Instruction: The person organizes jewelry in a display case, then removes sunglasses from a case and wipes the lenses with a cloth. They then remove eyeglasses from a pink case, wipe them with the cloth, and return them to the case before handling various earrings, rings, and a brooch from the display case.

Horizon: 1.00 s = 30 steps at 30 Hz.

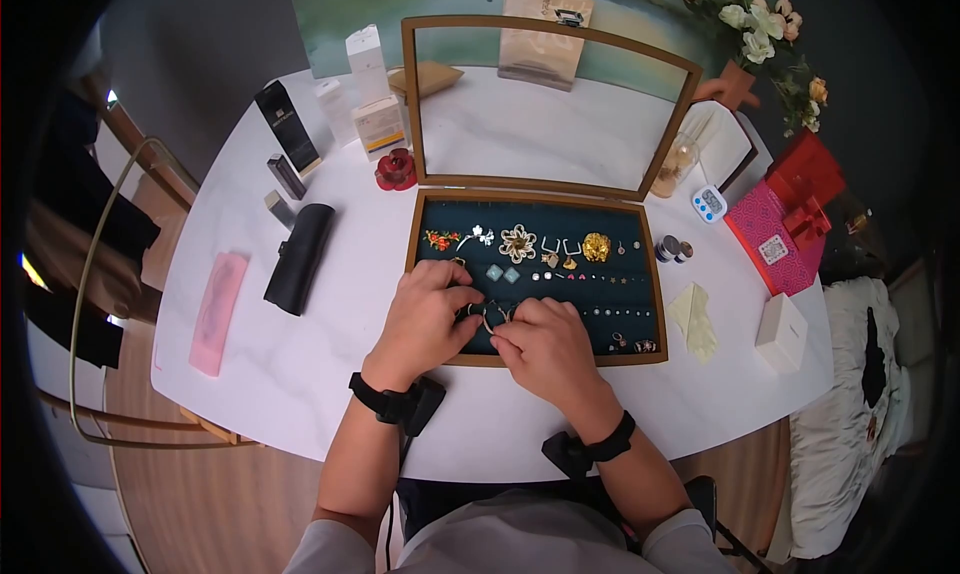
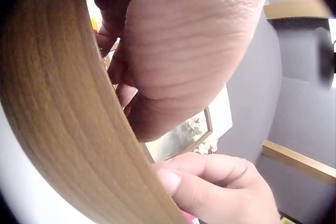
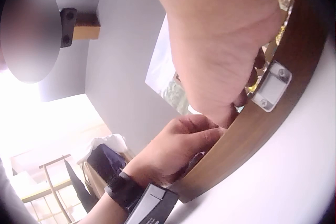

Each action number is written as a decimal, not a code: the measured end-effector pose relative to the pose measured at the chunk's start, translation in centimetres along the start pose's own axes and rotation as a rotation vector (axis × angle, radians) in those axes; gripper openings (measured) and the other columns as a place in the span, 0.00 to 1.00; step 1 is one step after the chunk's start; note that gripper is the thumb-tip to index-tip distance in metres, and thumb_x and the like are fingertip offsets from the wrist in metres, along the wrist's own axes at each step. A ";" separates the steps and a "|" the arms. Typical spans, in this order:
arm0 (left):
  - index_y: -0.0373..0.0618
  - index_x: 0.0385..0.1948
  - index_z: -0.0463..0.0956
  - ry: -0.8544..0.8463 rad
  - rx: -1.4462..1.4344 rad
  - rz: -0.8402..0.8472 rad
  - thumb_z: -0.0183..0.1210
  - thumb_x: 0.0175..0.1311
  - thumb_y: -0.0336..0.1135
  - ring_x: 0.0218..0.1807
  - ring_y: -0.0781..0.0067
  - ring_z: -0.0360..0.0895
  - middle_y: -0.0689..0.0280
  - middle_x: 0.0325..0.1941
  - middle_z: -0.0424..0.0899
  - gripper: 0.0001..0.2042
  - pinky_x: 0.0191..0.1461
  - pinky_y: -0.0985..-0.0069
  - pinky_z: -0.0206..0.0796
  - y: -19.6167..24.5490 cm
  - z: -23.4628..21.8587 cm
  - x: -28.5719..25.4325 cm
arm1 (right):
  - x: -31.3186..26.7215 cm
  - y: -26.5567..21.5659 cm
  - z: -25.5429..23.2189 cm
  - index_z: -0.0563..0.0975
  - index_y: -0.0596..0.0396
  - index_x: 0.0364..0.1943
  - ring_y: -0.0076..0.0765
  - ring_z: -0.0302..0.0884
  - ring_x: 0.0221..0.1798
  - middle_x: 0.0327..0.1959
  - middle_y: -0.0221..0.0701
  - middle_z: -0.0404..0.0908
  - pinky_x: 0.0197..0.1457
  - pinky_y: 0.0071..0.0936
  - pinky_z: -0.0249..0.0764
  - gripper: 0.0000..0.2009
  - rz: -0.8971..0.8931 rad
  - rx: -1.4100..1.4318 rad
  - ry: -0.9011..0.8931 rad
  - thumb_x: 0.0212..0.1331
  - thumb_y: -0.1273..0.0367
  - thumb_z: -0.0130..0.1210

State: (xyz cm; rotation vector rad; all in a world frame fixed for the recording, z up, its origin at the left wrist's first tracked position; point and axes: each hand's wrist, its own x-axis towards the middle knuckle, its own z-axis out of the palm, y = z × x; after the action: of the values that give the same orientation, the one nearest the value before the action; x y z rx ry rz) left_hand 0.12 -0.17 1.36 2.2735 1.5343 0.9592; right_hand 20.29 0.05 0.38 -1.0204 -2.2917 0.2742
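A wooden jewellery box (image 1: 657, 304) lined in dark green stands with its glass lid (image 1: 690, 104) raised. Over its front left part, my left hand (image 1: 425, 319) and right hand (image 1: 550, 349) meet, thumbs and forefingers pinching a small thin metal hoop earring (image 1: 488, 320) from both sides. Behind them lie a flower brooch (image 1: 517, 243), a gold brooch (image 1: 596, 247) and blue diamond-shaped earrings (image 1: 503, 274). In both wrist views the box's wooden wall (image 2: 68, 92) (image 3: 283, 113) hides the earring, with the left hand (image 2: 184, 40) and right hand (image 3: 220, 61) close against the edge.
To the left are a black case (image 1: 300, 259), a pink pouch (image 1: 218, 314), small boxes (image 1: 380, 129) and a red flower (image 1: 396, 170). Right of the box lie a timer (image 1: 709, 204), a yellowish cloth (image 1: 693, 321), a white box (image 1: 781, 336) and a pink gift box (image 1: 765, 234).
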 end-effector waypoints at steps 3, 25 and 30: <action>0.45 0.35 0.86 0.061 -0.026 0.018 0.70 0.44 0.29 0.50 0.61 0.74 0.66 0.43 0.79 0.12 0.55 0.67 0.66 -0.1 0.0 0.1 | 0.0 0.4 -1.0 0.84 0.47 0.27 0.35 0.73 0.34 0.28 0.24 0.73 0.40 0.36 0.65 0.03 0.021 0.045 0.097 0.49 0.69 0.67; 0.39 0.34 0.85 0.000 -0.061 0.056 0.75 0.39 0.33 0.47 0.57 0.75 0.62 0.42 0.80 0.17 0.54 0.65 0.67 0.7 0.7 0.4 | -1.6 2.0 -1.5 0.85 0.47 0.28 0.35 0.75 0.35 0.27 0.24 0.75 0.41 0.35 0.66 0.04 0.139 -0.003 0.021 0.47 0.69 0.69; 0.39 0.35 0.84 -0.004 -0.044 0.048 0.76 0.39 0.34 0.48 0.56 0.75 0.61 0.43 0.80 0.18 0.54 0.65 0.67 0.7 0.6 0.4 | -1.6 2.0 -1.4 0.85 0.47 0.28 0.35 0.75 0.35 0.27 0.24 0.75 0.41 0.35 0.66 0.04 0.125 0.003 0.024 0.47 0.69 0.69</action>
State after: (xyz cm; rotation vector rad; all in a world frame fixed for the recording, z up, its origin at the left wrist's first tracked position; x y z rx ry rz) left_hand 1.14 -0.04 1.47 2.2898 1.4491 0.9902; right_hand 23.20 0.20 -0.01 -1.1619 -2.2092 0.3145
